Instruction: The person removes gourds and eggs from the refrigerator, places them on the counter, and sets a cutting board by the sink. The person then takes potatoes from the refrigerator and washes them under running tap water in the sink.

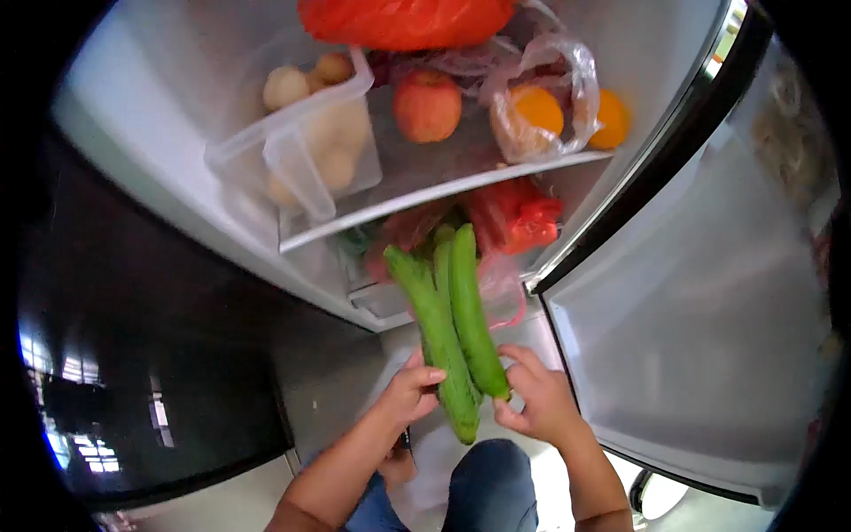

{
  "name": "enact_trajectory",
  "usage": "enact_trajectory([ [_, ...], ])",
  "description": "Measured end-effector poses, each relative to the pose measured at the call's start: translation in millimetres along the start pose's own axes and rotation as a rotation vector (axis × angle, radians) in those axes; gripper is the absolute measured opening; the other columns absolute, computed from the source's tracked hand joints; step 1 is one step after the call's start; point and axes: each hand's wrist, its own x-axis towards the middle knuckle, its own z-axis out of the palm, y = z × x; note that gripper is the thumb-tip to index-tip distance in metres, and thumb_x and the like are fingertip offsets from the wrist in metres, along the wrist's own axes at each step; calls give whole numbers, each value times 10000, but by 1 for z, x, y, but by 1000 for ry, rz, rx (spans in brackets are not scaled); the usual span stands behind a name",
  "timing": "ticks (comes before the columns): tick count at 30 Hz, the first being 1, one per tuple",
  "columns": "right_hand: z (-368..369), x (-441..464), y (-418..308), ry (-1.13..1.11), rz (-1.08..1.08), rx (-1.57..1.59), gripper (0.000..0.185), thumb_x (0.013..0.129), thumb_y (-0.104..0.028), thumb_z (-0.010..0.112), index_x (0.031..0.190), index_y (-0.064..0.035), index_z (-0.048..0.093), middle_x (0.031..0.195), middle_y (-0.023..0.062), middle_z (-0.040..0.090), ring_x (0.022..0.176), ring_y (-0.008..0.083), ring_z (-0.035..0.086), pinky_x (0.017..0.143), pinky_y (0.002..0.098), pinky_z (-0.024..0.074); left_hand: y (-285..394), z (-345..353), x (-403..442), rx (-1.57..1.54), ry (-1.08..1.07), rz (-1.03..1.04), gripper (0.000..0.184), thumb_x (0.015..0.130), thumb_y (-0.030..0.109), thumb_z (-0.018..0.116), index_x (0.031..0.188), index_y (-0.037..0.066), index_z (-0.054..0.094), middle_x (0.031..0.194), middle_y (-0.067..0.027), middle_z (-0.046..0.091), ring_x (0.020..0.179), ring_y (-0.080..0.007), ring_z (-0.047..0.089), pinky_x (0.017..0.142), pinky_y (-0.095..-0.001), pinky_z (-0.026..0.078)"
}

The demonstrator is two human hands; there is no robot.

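Observation:
Three long green cucumber-like vegetables are bunched together in front of the open fridge, tips pointing up toward the lower shelf. My left hand (413,388) grips the left vegetable (434,324) near its lower end, thumb on top. My right hand (537,395) pinches the lower end of the right vegetable (473,315). Between these two, the middle vegetable (443,266) is mostly hidden. Just behind their upper ends lie a thin pinkish plastic bag (503,284) and a red bag (519,217) in the lower compartment.
On the shelf (417,197) above stand a clear bin (297,146) of round pale items, a red apple (427,106), and oranges (537,110), one in a clear bag. A red bag (408,19) hangs over them. The open fridge door (683,319) is on the right, a glossy black panel (160,328) left.

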Motion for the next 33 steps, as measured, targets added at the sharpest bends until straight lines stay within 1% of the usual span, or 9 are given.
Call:
enact_trajectory([
  [10,-96,-1,-91,-242,124,25,288,769,-211,733,940,-75,546,1226,105,563,879,218,653,623,322,527,30,124,-41,52,190,-107,723,819,266,658,1416,3,345,1350,-171,487,1209,-312,531,987,-471,480],
  [16,-158,-91,-142,-96,864,1129,357,963,-313,554,1243,-92,534,1246,60,573,1056,206,610,851,322,481,38,244,-103,-101,190,-151,660,836,260,645,1387,3,388,1337,-156,508,1210,-294,535,1026,-483,446],
  [20,-243,-211,-171,561,1301,1207,420,999,-321,479,1351,-93,455,1305,102,539,1121,236,577,888,349,475,17,313,-149,-214,348,-185,581,871,249,612,1358,-5,424,1305,-150,543,1203,-298,540,1052,-477,417],
  [22,-292,-224,-225,406,1468,1268,478,988,-337,488,1386,-78,432,1305,123,535,1111,243,574,900,362,471,21,353,-165,-296,302,-222,427,917,211,590,1284,30,468,1149,-116,601,1054,-249,610,886,-429,533],
  [26,-348,-245,-284,358,1374,977,503,977,-323,497,1405,-72,420,1278,101,560,1088,229,578,859,360,489,9,398,-200,-226,279,-284,407,897,193,618,1257,80,467,1109,-102,596,990,-230,624,825,-412,556],
  [28,-375,-266,-279,655,1346,948,535,947,-246,543,1428,-72,386,1272,77,548,1044,221,589,853,354,487,12,417,-209,-153,307,-252,432,891,186,623,1273,92,446,1094,-93,588,961,-223,628,811,-406,562],
  [30,-420,-259,-287,799,1237,322,617,916,-195,575,1460,-63,316,1334,97,485,1150,218,522,931,341,441,24,437,-220,-132,255,-251,456,890,189,624,1287,87,422,1081,-86,579,935,-215,631,783,-400,571],
  [32,-444,-239,-280,1130,614,353,705,875,-132,580,1487,-50,240,1404,120,416,1262,234,419,1044,330,338,37,447,-227,-92,233,-271,443,890,194,627,1273,86,434,1066,-83,585,933,-212,631,774,-397,573],
  [33,-457,-223,-287,1064,652,328,724,848,-89,564,1491,-48,234,1408,124,410,1284,241,387,1073,327,290,41,449,-230,-88,214,-277,437,888,197,629,1266,86,439,1059,-80,588,932,-211,631,776,-397,573],
])
